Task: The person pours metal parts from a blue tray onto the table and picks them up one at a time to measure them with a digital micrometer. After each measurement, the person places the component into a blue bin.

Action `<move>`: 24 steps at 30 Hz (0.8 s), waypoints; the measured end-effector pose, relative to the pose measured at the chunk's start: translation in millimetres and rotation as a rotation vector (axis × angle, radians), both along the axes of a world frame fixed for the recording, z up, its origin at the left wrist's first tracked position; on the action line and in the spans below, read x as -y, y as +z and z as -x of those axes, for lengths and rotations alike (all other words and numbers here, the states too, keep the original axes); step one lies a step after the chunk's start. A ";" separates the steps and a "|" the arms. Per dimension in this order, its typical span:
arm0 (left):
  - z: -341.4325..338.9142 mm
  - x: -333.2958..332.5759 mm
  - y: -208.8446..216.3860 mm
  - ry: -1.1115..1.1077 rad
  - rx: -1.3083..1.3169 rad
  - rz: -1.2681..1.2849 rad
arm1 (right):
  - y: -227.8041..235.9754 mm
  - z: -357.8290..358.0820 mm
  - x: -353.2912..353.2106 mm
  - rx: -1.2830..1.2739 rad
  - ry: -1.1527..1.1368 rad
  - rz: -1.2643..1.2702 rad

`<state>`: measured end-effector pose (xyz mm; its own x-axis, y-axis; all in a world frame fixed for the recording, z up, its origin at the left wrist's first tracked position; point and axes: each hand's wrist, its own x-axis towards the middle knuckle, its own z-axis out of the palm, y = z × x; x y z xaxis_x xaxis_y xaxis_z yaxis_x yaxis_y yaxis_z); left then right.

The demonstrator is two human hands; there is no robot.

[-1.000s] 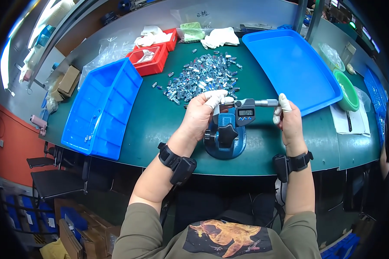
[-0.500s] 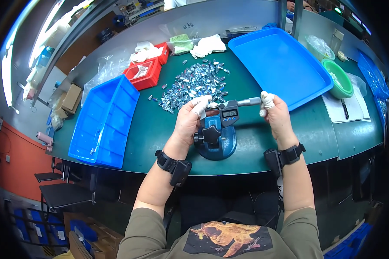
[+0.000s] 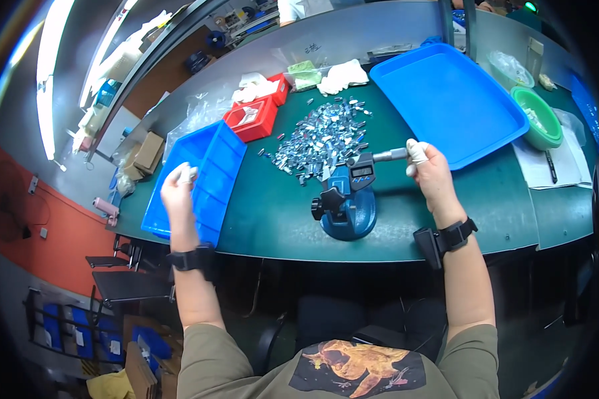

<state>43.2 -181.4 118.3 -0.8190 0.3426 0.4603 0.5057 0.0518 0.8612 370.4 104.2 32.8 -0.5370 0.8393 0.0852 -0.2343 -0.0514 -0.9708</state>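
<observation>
My left hand [image 3: 179,194] is over the left part of the blue bin [image 3: 214,178], apart from the micrometer. Its white-covered fingertips are pinched together, and whatever they hold is too small to make out. My right hand [image 3: 435,181], also with white finger covers, has thumb and fingers closed around the end of the micrometer's thimble [image 3: 391,155]. The digital micrometer [image 3: 361,171] is clamped in a blue stand [image 3: 350,223] with a black star knob. Behind it lies a heap of small shiny metal cylinders [image 3: 323,137] on the green table [image 3: 283,229].
A large blue tray [image 3: 449,106] lies at the right, beside a green bowl [image 3: 538,118], paper and a black pen [image 3: 551,166]. Red boxes [image 3: 253,120] with white cloth stand at the back left. White gloves [image 3: 343,77] and a green cloth [image 3: 304,75] lie by the partition.
My left hand has left the micrometer's measuring end and swung left over the blue bin. My right hand stays at the thimble. The whole view has shifted slightly.
</observation>
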 end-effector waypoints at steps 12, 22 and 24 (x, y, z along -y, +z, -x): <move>-108.0 -73.5 -39.3 -0.199 -0.160 0.567 | 3.6 3.4 2.3 0.010 -0.028 -0.047; -90.1 -107.5 -81.4 -0.270 0.002 0.692 | -2.5 7.0 2.7 0.007 -0.005 -0.031; -94.0 -105.5 -75.7 -0.309 0.125 0.538 | 3.2 5.2 1.1 0.018 -0.024 -0.029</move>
